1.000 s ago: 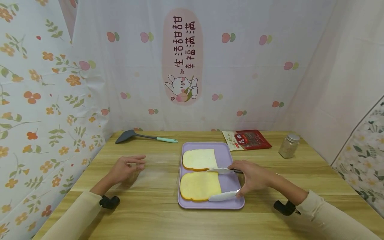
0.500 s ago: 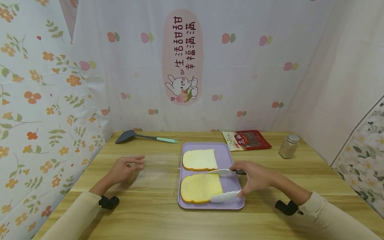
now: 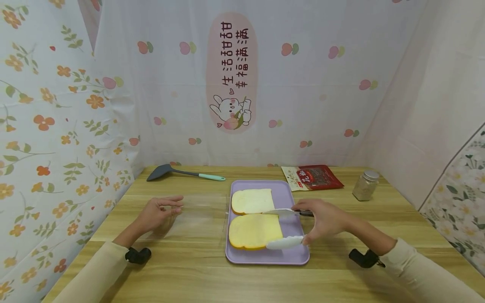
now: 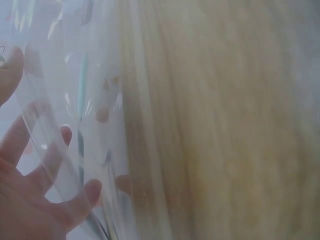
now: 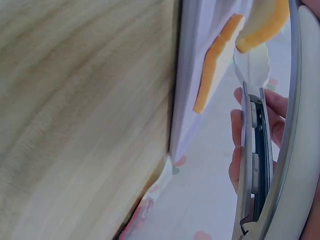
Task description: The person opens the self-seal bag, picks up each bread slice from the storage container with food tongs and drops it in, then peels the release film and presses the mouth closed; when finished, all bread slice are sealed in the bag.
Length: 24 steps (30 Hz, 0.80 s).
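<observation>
My right hand [image 3: 327, 221] holds a pair of tongs [image 3: 285, 243] with white blades, fingers on one arm and thumb on the other. Between the blades sits the right end of the nearer bread slice [image 3: 253, 231], raised a little over the purple tray [image 3: 281, 191]. The farther bread slice [image 3: 251, 199] lies flat on that tray. To the left, my left hand [image 3: 161, 214] holds a clear plastic bag [image 3: 202, 216] whose other end reaches the tray's left rim. The left wrist view shows fingers [image 4: 75, 207] through the film; the exact grip is hard to see.
Behind the left hand lies a spatula [image 3: 182, 172] with a mint handle. A red spice packet [image 3: 312, 177] and a glass jar [image 3: 365, 185] with a metal lid stand along the back right. Patterned cloth curtains border the table.
The tongs have closed in on the nearer slice and raised it slightly, away from the tray's front rim. My left hand and the bag have stayed almost still.
</observation>
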### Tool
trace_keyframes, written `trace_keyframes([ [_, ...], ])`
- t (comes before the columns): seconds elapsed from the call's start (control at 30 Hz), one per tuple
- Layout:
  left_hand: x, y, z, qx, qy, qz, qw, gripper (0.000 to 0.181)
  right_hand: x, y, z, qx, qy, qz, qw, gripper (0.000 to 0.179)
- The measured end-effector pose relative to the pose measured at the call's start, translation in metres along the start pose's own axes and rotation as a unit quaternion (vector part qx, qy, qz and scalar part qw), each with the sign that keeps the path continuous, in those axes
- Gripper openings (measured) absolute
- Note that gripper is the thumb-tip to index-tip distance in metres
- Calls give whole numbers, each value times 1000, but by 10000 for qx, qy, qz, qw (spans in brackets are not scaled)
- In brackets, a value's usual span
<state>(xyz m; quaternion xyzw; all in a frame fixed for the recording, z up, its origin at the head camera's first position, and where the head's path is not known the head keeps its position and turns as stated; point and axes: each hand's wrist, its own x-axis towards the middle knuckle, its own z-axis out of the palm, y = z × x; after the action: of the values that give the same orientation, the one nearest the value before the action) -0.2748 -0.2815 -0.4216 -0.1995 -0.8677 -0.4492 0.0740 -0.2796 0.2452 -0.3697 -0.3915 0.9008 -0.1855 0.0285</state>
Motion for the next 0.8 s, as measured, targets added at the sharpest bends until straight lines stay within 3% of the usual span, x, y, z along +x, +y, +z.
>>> trace_keyframes([
  [0.57,-3,-6,1,-48,26,163,9999,21,26,-8,-2,-295,31,400,9988,96],
  [0.8,-2,-3,-1,-43,66,264,9996,21,41,-14,-2,-291,75,314,9991,94],
])
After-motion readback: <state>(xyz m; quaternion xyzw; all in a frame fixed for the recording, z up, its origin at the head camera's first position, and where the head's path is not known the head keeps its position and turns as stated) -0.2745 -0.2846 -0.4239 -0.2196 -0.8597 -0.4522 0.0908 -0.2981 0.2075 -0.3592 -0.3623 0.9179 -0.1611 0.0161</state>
